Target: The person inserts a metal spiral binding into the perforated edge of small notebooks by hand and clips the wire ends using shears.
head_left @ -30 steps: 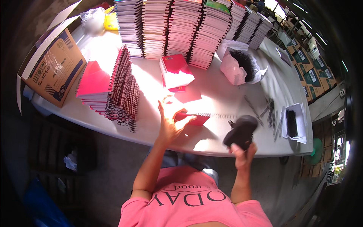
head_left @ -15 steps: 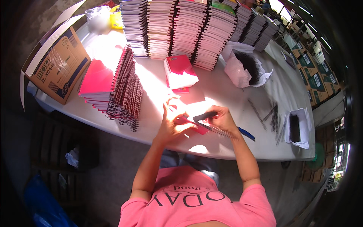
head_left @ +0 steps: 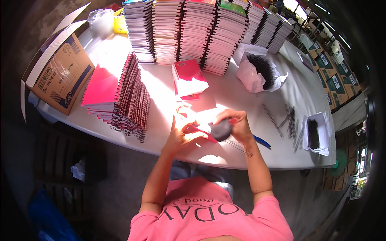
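My left hand (head_left: 179,133) is closed around a small red-covered book (head_left: 207,135), washed out by bright sun. Closed too, my right hand (head_left: 240,125) grips a rounded dark grey tool (head_left: 221,131) with a bit of red on it, pressed up to the book's edge. A spiral binding coil (head_left: 239,148) sticks out from beneath the tool toward my right wrist. How far the coil runs through the book is hidden by the tool. Beside my right wrist lies a blue-handled tool (head_left: 262,141).
Left stand spiral-bound red books (head_left: 102,86) and a cardboard box (head_left: 60,74). Ahead lie red books (head_left: 189,74) before tall stacks of bound books (head_left: 197,34). To the right are loose coils (head_left: 292,122), a white tray (head_left: 325,132) and a paper-wrapped coil bundle (head_left: 251,74).
My right hand has turned the grey tool so its broad round side now faces up and covers more of the book's edge and coil. My left hand stays nearly in place.
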A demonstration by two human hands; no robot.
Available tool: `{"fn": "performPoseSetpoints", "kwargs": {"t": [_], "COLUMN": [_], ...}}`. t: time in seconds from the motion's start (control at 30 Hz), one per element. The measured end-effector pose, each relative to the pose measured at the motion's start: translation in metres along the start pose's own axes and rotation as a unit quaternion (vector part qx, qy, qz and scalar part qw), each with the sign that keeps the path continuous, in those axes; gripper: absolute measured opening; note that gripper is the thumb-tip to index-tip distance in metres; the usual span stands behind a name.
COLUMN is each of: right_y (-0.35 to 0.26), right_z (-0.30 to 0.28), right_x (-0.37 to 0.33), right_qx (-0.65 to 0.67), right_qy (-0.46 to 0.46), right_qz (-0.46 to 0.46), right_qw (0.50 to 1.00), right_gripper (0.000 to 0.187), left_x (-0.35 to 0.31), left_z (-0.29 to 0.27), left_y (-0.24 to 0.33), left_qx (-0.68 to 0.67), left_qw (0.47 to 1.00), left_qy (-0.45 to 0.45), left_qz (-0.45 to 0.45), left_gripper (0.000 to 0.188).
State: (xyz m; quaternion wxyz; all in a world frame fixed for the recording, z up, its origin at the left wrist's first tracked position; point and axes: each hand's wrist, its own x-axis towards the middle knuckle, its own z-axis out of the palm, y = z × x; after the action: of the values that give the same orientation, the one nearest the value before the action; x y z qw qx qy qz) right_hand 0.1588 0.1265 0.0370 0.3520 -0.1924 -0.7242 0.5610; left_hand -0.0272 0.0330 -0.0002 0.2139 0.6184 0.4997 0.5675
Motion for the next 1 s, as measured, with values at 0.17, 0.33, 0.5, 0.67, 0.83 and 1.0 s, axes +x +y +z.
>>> {"fn": "performPoseSetpoints", "kwargs": {"t": [0.17, 0.33, 0.5, 0.67, 0.83, 1.0], "right_y": [0.017, 0.01, -0.042, -0.033, -0.026, -0.025], "right_z": [-0.004, -0.022, -0.021, 0.026, 0.031, 0.049], "right_x": [0.002, -0.003, -0.009, -0.014, -0.019, -0.021], "right_qx": [-0.087, -0.246, -0.387, -0.518, -0.502, -0.498], "right_qy": [0.046, 0.169, 0.158, 0.041, 0.0, 0.081], "right_qz": [0.099, 0.105, 0.005, -0.045, -0.018, -0.047], "right_qw": [0.99, 0.949, 0.909, 0.854, 0.865, 0.862], "right_gripper": [0.014, 0.033, 0.046, 0.03, 0.021, 0.03], "left_x": [-0.005, -0.011, -0.021, -0.021, -0.018, -0.018], "left_z": [0.002, 0.008, 0.025, 0.039, 0.035, 0.032], "left_y": [-0.005, -0.011, -0.021, -0.007, -0.003, -0.003], "left_qx": [0.045, 0.045, 0.05, 0.127, 0.163, 0.175], "left_qw": [0.999, 0.999, 0.996, 0.987, 0.98, 0.977], "left_qy": [-0.006, 0.013, 0.068, 0.098, 0.099, 0.102], "left_qz": [-0.023, 0.017, -0.031, 0.011, 0.053, 0.063], "left_gripper": [0.04, 0.046, 0.055, 0.051, 0.051, 0.047]}}
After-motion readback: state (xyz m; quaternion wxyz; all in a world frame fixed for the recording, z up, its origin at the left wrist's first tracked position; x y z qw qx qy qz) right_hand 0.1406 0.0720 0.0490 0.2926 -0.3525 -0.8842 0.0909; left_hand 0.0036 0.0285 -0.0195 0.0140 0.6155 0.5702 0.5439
